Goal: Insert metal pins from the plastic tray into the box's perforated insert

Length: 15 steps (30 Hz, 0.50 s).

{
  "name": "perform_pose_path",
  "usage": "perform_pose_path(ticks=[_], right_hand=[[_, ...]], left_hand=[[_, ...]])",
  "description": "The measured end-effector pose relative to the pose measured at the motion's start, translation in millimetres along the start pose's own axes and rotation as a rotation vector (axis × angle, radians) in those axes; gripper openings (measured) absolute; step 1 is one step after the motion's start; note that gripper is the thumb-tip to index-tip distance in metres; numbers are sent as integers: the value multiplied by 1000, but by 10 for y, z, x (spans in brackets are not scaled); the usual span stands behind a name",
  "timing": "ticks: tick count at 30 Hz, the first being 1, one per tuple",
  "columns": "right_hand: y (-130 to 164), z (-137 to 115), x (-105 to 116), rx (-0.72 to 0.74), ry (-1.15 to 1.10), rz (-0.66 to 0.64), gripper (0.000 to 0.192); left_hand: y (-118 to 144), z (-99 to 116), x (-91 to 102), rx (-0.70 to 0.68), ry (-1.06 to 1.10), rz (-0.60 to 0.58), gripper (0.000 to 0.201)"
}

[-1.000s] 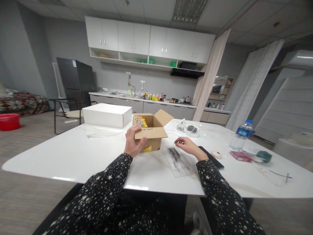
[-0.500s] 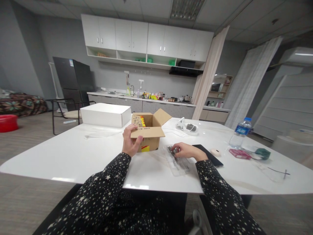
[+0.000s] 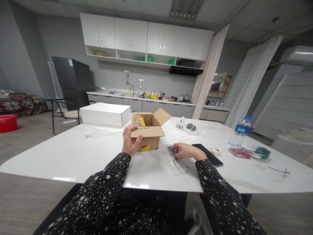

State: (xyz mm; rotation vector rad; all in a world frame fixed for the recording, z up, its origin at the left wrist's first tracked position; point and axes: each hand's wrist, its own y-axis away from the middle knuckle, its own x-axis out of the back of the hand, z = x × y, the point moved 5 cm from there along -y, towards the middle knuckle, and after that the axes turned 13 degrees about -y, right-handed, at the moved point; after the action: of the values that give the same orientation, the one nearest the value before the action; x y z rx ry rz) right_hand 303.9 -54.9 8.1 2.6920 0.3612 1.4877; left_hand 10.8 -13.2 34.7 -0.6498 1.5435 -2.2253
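Note:
An open cardboard box (image 3: 153, 141) with yellow and red markings stands on the white table. My left hand (image 3: 130, 142) grips its near left corner, thumb on the front and fingers behind the folded-out flap (image 3: 148, 132). Right of the box lies a clear plastic tray (image 3: 179, 169) holding thin, dark, metallic-looking pieces (image 3: 170, 149). My right hand (image 3: 184, 151) reaches down into the tray, its fingers bent and pinched at those pieces. What the fingertips hold is too small to make out.
A white box (image 3: 105, 114) stands left of the carton. Behind the tray sits a white device with a cable (image 3: 189, 127). On the right are a black tablet-like slab (image 3: 211, 156), a round pale case (image 3: 215, 151), a water bottle (image 3: 241, 132), and a pink packet (image 3: 239, 152).

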Motion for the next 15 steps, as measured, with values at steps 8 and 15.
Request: perform_pose_path(ticks=[8,15], right_hand=[[-29,78,42,104,-166,77,25],[-13,60,62,132,-282,110,18]], left_hand=[[11,-23,-6,-21,29,16,37],[18,-28,-12,-23,35,16,38]])
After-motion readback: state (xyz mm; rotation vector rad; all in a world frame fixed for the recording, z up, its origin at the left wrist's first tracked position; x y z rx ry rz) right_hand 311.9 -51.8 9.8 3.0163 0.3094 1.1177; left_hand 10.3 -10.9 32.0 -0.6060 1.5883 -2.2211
